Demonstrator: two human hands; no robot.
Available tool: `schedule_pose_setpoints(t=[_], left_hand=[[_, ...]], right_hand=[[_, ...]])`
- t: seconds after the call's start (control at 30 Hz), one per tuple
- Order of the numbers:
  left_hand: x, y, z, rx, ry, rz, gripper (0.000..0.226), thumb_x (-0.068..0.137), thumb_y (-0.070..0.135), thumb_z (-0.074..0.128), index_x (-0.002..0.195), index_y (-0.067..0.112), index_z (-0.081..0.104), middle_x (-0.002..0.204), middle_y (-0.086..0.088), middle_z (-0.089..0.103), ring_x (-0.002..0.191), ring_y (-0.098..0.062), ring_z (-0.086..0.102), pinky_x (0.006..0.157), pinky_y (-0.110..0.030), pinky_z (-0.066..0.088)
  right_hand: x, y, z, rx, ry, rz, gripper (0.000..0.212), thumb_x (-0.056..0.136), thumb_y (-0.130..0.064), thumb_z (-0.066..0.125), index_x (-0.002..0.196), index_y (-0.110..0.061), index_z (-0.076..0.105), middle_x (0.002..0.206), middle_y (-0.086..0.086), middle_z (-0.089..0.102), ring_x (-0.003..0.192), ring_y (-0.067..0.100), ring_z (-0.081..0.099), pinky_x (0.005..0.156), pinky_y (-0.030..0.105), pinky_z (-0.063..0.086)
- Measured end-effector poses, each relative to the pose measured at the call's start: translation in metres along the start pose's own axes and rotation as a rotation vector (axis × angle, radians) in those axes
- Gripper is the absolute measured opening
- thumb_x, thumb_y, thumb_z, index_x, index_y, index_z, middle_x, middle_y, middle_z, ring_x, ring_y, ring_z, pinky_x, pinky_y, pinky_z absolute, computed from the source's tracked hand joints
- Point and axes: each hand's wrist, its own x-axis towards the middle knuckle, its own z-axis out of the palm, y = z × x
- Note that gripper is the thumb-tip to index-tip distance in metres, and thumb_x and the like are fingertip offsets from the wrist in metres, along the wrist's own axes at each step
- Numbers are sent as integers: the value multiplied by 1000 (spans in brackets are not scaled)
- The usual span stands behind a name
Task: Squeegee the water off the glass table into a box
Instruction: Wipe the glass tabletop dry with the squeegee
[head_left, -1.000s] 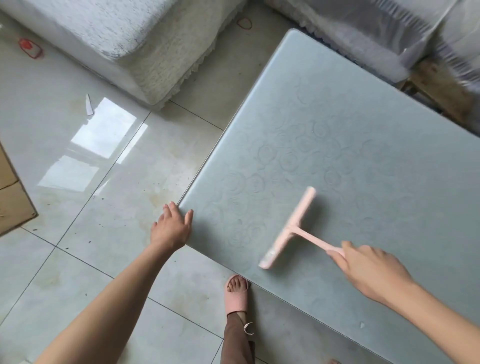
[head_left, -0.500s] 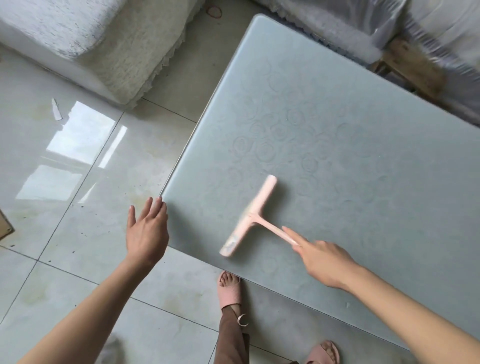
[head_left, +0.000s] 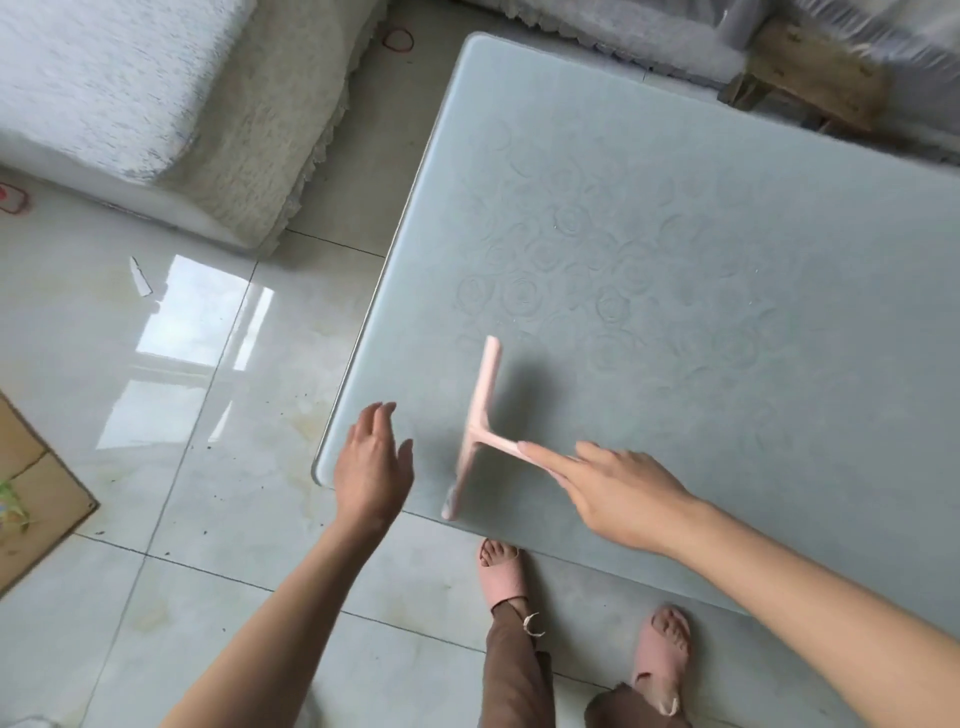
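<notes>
A pink squeegee (head_left: 480, 415) lies with its blade on the frosted glass table (head_left: 701, 270), close to the table's near left corner. My right hand (head_left: 613, 493) grips its handle, with the index finger stretched along it. My left hand (head_left: 371, 462) hovers with straight fingers over the near left corner, just left of the blade. A cardboard box (head_left: 36, 488) sits on the floor at the far left edge of the view.
A white sofa (head_left: 156, 104) stands at the back left, and covered furniture with a wooden stool (head_left: 815, 78) lies behind the table. My feet in pink sandals (head_left: 501, 566) stand at the table's near edge. Dark specks and a paper scrap (head_left: 140, 278) lie on the glossy tiles.
The squeegee has slid toward the near left corner and its blade has turned more upright in view. My left hand has moved from beside the table edge to above the corner.
</notes>
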Motion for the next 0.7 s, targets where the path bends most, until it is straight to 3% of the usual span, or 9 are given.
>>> schedule_pose_setpoints(t=[0.1,0.13,0.23,0.43,0.53,0.6,0.7], left_hand=[[-3,5,3,36,-65,-40,50,92,16,52,140,10,40,146,-6,36,127,-26,42,87,-40,46],[-8,25,8,113,-102,18,51,92,16,51,141,10,39,147,-6,34,127,-26,41,89,-40,45],[-7,21,7,159,-133,30,53,93,20,51,142,8,36,148,-4,34,127,-26,44,94,-38,42],[-18,41,15,295,-256,74,54,95,31,48,144,12,34,148,0,38,128,-22,46,104,-32,33],[-27,56,19,332,-277,97,54,95,29,48,144,10,34,148,0,38,129,-22,44,104,-32,32],[-33,63,23,344,-275,90,51,95,26,47,141,9,36,145,-2,40,127,-23,45,102,-32,34],[-42,76,30,367,-296,51,48,94,19,45,139,7,36,145,-5,39,125,-26,47,99,-34,36]], right_hand=[[23,8,-1,-91,-73,12,46,100,-30,31,141,-49,22,110,4,54,101,32,57,78,37,43],[-1,31,10,33,-81,81,44,101,-33,31,141,-51,25,114,3,55,105,30,57,82,37,44],[-29,72,25,68,-116,153,40,101,-41,28,138,-57,27,124,-4,59,108,24,58,81,34,43],[-104,148,31,97,-211,301,41,100,-41,29,136,-60,26,95,-9,60,92,19,59,71,29,42],[-110,143,19,21,-191,291,44,101,-36,28,138,-57,23,71,-12,39,84,24,56,67,31,40],[-103,119,16,-30,-86,218,49,98,-29,31,138,-54,18,68,-6,36,76,28,54,60,33,36],[-78,73,18,42,34,57,56,96,-24,36,139,-53,15,85,4,58,85,33,61,59,32,32]])
